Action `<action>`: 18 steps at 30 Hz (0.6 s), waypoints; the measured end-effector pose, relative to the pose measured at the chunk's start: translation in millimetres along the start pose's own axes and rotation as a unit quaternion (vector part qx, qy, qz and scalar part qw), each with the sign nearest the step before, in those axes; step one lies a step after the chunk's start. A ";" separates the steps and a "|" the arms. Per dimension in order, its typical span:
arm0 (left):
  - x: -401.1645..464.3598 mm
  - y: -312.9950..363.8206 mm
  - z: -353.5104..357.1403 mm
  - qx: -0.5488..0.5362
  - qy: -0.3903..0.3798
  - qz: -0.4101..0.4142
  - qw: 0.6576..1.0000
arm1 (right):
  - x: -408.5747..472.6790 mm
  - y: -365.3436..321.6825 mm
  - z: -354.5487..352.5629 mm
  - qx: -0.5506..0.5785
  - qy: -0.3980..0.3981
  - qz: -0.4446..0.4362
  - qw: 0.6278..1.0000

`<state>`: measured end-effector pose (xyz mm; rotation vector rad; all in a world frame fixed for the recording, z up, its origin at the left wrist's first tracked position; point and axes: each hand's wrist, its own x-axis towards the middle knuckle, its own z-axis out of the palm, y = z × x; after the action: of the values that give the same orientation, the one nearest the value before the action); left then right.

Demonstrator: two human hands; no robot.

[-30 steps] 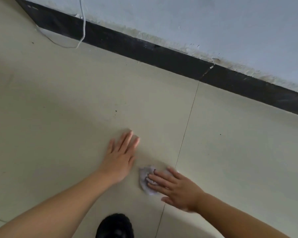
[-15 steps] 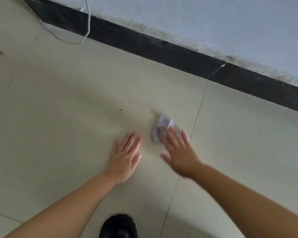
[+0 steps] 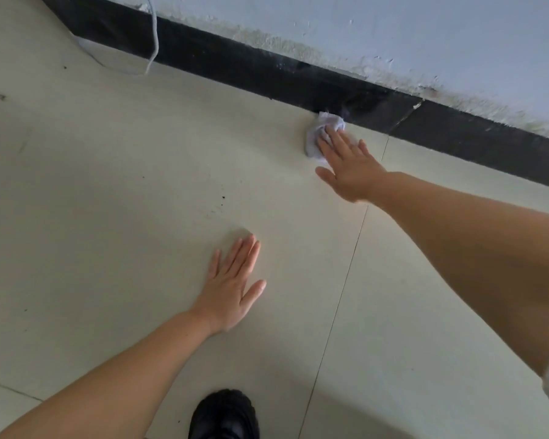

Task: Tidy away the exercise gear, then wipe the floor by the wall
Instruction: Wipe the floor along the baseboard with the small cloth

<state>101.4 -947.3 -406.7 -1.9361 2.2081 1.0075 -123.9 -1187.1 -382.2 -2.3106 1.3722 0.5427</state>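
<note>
A small crumpled white cloth (image 3: pixel 322 128) lies on the pale tiled floor (image 3: pixel 124 191), touching the black skirting board (image 3: pixel 235 68) at the foot of the wall. My right hand (image 3: pixel 349 166) presses flat on the cloth, fingers stretched toward the skirting and covering the cloth's near part. My left hand (image 3: pixel 233 286) rests palm down on the floor nearer to me, fingers apart, holding nothing. No exercise gear is in view.
A white cable (image 3: pixel 152 39) hangs down the wall and loops onto the floor at the upper left. Dark specks (image 3: pixel 223 197) dot the tile left of the cloth. A black shoe (image 3: pixel 224 413) shows at the bottom edge. The wall paint above the skirting is flaking.
My right hand has slid the cloth away from me across the tile, from beside my left hand up to the skirting board. My left hand has stayed planted on the floor.
</note>
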 end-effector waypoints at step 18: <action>56.8 55.8 -8.9 0.101 0.056 0.098 0.988 | -154.1 -3.4 117.2 0.094 0.137 0.113 0.980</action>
<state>42.0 -1000.7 -399.6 -1.7590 2.4913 0.6739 -203.9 -1011.8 -401.4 -2.1494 1.7458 0.1510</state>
